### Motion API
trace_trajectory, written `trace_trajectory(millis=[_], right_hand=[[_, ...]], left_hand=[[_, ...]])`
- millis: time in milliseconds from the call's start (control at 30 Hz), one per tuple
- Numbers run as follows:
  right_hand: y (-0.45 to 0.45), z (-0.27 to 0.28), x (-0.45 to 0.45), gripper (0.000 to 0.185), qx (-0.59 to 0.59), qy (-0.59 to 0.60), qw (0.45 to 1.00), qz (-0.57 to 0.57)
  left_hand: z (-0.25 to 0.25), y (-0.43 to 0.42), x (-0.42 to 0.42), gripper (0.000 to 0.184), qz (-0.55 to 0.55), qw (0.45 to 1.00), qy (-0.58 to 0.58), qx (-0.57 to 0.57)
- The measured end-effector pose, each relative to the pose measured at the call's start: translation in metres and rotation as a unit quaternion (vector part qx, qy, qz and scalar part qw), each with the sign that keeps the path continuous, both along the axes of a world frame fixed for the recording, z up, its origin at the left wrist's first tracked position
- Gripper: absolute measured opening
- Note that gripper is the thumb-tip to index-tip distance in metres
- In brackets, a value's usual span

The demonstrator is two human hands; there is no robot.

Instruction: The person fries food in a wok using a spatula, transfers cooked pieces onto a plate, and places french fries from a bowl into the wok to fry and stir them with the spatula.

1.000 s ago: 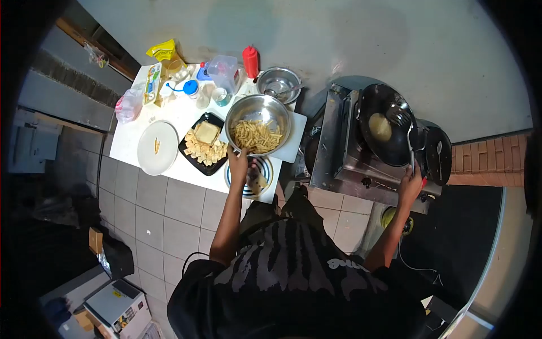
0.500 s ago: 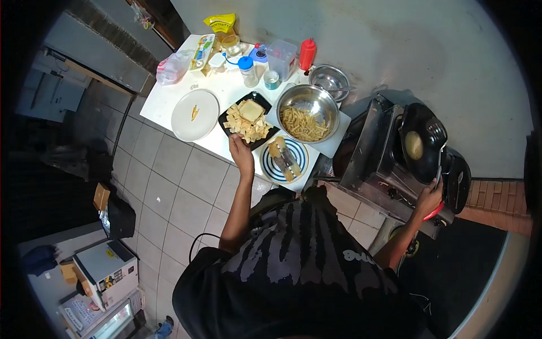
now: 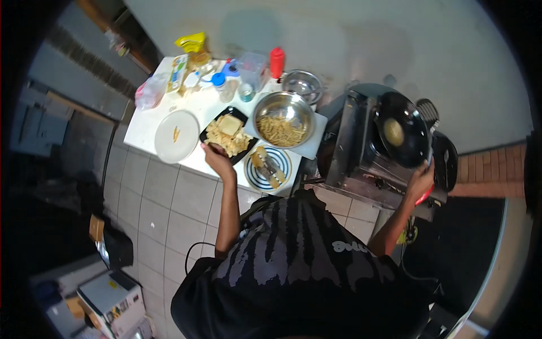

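Note:
My right hand grips a slotted spatula, whose head is just past the right rim of a black frying pan. A round pale-golden piece of food lies in that pan. Under the hand shows a red handle; whether the hand also touches it is unclear. At the front corner of a black square plate, my left hand has its fingers bent close together; what they hold, if anything, is hidden. The plate carries cut pale pieces and a square slice.
A steel bowl holds cut pale sticks. Beside it are a striped plate with metal tongs, and a white plate. Behind stand a red squeeze bottle, a plastic tub and a blue-lidded jar. The stove is at right.
The view has shifted. The spatula head has moved from over the pan to beyond its right rim. My left hand has slid slightly left along the black plate's edge.

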State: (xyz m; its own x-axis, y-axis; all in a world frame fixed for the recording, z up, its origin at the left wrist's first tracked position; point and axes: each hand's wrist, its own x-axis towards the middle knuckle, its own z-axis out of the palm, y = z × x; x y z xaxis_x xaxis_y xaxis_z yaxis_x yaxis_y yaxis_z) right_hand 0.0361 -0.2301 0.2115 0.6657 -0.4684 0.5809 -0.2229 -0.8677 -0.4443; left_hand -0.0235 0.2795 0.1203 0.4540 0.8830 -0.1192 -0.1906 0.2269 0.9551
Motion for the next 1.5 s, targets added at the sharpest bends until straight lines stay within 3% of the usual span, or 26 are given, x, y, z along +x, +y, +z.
trace_trajectory(millis=[67, 233, 367, 400, 500, 600, 667, 733, 800, 900, 1267, 1333, 1433, 1500], right_hand=[[-0.002, 0.004, -0.003, 0.036, -0.004, 0.054, 0.998, -0.028], [-0.018, -0.010, -0.007, 0.035, -0.019, 0.046, 0.999, -0.012], [-0.033, -0.014, -0.012, 0.033, -0.018, 0.006, 1.000, -0.004], [-0.036, -0.009, -0.015, 0.033, -0.021, 0.008, 1.000, -0.009], [-0.031, 0.015, -0.019, 0.032, -0.006, 0.106, 0.994, -0.036], [-0.050, 0.000, -0.017, 0.033, -0.023, 0.041, 0.999, 0.011], [-0.063, 0.003, -0.015, 0.033, -0.001, 0.082, 0.997, 0.002], [-0.077, 0.006, -0.010, 0.033, -0.031, 0.116, 0.992, 0.026], [-0.090, 0.005, -0.001, 0.032, -0.003, 0.110, 0.993, 0.043], [-0.109, 0.013, 0.011, 0.037, 0.013, 0.148, 0.981, 0.125], [-0.135, -0.007, 0.062, 0.031, -0.050, 0.286, 0.939, 0.183], [-0.144, -0.011, 0.066, 0.031, -0.023, 0.304, 0.919, 0.250], [-0.159, -0.018, 0.071, 0.033, -0.024, 0.258, 0.913, 0.316], [-0.155, -0.021, 0.075, 0.032, -0.031, 0.244, 0.922, 0.300]], left_hand=[[0.018, -0.008, 0.005, 0.053, -0.020, 0.999, -0.027, 0.015], [0.043, -0.035, 0.018, 0.041, -0.087, 0.990, -0.062, 0.094], [0.047, -0.069, 0.026, 0.043, -0.129, 0.986, -0.049, 0.092], [0.043, -0.077, 0.027, 0.041, -0.149, 0.976, -0.062, 0.144], [0.052, -0.111, 0.033, 0.031, -0.190, 0.978, -0.070, 0.058], [0.055, -0.143, 0.038, 0.022, -0.236, 0.967, -0.082, 0.046], [0.047, -0.163, 0.044, 0.013, -0.252, 0.960, -0.103, 0.064], [0.052, -0.183, 0.048, 0.016, -0.281, 0.953, -0.095, 0.068], [0.059, -0.208, 0.048, 0.037, -0.290, 0.940, -0.063, 0.169], [0.059, -0.239, 0.050, 0.053, -0.316, 0.932, -0.023, 0.179], [0.049, -0.337, 0.041, 0.041, -0.287, 0.948, -0.014, 0.135], [0.039, -0.342, 0.038, 0.040, -0.277, 0.949, -0.001, 0.149], [0.032, -0.353, 0.037, 0.036, -0.244, 0.954, -0.017, 0.174], [0.039, -0.360, 0.037, 0.036, -0.231, 0.960, -0.013, 0.155]])
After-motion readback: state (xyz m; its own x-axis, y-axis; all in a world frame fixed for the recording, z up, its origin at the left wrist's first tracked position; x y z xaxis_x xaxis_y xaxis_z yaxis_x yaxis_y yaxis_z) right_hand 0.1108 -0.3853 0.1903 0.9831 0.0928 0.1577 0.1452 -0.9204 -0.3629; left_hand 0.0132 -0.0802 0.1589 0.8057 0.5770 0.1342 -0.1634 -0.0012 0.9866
